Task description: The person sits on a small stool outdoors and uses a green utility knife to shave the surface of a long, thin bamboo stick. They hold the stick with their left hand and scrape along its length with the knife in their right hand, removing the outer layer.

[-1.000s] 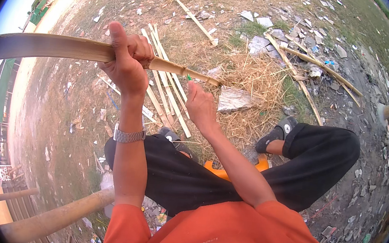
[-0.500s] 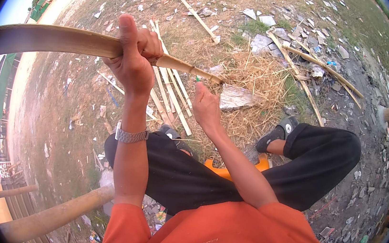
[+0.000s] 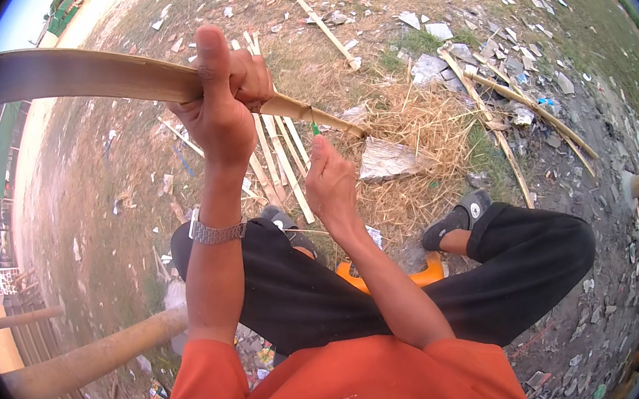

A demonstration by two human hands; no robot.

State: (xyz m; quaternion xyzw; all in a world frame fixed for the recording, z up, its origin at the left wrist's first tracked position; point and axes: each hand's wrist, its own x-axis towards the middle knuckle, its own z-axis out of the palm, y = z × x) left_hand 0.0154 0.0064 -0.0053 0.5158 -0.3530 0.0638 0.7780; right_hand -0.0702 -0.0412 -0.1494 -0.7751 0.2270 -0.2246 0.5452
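Note:
A long split bamboo strip runs across in front of me from the far left. My left hand is wrapped round it, thumb up. The strip's right end rests at a pale block of wood on the ground. My right hand is closed on a knife with a green handle. The thin dark blade lies against the strip, between my left hand and the block. Most of the handle is hidden in my fist.
Several cut bamboo slats lie beyond my knees. Straw or shavings surround the block. More bamboo poles and broken tile pieces lie at the far right. Under me is an orange seat; thick poles flank me.
The knife and my right hand have shifted slightly left along the strip, toward my left hand. The held part of the strip has dropped a little.

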